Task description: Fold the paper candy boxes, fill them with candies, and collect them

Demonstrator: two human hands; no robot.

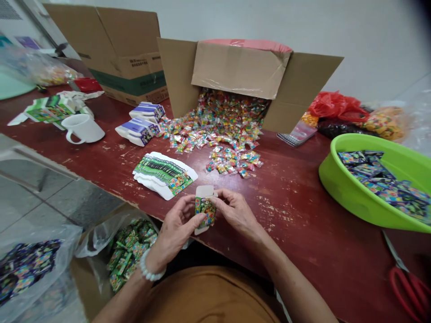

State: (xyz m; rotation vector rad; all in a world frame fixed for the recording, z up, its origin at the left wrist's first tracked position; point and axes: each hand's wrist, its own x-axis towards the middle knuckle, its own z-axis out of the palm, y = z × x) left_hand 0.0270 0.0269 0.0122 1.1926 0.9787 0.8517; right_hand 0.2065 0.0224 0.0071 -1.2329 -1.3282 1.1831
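Observation:
My left hand (pixel 175 229) and my right hand (pixel 235 211) both grip a small green printed carton (pixel 205 211) with its white top flap up, held over the near edge of the dark red table (pixel 296 197). A fanned stack of flat green carton blanks (pixel 164 174) lies just beyond my left hand. Farther back, a heap of small wrapped candies (pixel 222 130) spills out of a tipped cardboard box (pixel 242 72).
A green basin (pixel 340 188) with dark packets sits at the right, red-handled scissors (pixel 409 282) near it. A white mug (pixel 83 128), blue-white cartons (pixel 139 130) and another cardboard box (pixel 114 45) stand at the left. Below the table, a lined box holds green cartons (pixel 129 251).

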